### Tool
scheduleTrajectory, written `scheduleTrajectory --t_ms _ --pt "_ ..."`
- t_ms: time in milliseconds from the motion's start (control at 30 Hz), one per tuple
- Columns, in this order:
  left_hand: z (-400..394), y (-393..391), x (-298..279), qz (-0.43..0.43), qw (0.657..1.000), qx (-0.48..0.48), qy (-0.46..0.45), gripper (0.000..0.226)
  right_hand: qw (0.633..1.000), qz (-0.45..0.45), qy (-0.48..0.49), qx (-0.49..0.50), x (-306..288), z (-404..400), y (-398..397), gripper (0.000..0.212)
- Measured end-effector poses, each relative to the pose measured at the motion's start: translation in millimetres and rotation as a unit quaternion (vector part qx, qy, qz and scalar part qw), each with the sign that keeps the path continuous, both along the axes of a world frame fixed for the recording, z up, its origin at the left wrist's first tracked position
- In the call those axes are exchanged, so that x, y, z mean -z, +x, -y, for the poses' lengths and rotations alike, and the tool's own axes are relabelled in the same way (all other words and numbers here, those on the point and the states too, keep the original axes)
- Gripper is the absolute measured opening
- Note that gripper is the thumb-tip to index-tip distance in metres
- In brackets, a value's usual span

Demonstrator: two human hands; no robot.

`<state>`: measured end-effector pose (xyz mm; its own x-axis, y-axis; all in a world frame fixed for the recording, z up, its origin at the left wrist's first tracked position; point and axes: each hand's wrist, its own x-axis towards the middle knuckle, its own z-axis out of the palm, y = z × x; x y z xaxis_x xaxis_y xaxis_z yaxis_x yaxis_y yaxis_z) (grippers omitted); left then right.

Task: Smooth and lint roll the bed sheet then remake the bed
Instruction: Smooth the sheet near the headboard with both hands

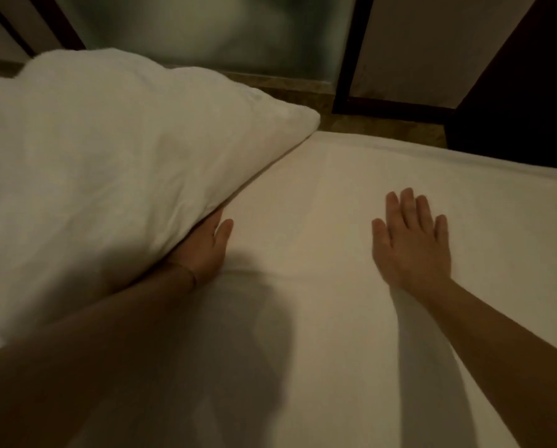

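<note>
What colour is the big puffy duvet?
Plain white duvet, no pattern, seen in the head view.

The bed sheet (351, 195) is matt cream cloth, mostly smooth; the duvet (109, 156) at left is puffy, wrinkled white cloth (soft-looking).

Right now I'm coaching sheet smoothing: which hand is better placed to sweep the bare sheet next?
The right hand. It lies flat and fully visible on the open bed sheet, with bare fabric around it. The left hand is partly tucked under the duvet edge, so it probably has less room to sweep.
</note>
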<state>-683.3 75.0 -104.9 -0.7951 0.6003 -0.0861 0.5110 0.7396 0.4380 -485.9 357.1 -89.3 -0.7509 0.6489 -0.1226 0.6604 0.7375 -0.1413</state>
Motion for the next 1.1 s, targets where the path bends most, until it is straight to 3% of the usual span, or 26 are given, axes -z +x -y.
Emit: scheduleTrajectory --t_ms 133,300,467,1100 --pt "61.4 76.3 -1.4 -0.106 0.989 0.076 -0.065 0.061 0.998 -0.003 -0.02 -0.065 -5.6 58.0 73.4 0.059" --pt "122.3 100.3 1.3 -0.128 0.987 0.043 -0.088 0.056 0.998 0.028 0.012 -0.058 -2.9 62.4 131.4 0.059" --pt "171.2 133.7 2.1 -0.107 0.985 0.051 -0.129 0.06 0.999 0.039 0.004 -0.016 -2.1 93.2 143.5 0.063" --pt "367.1 343.9 -5.8 -0.059 0.974 -0.006 -0.219 0.073 0.997 0.057 -0.031 -0.039 -13.9 286.5 338.2 0.065"
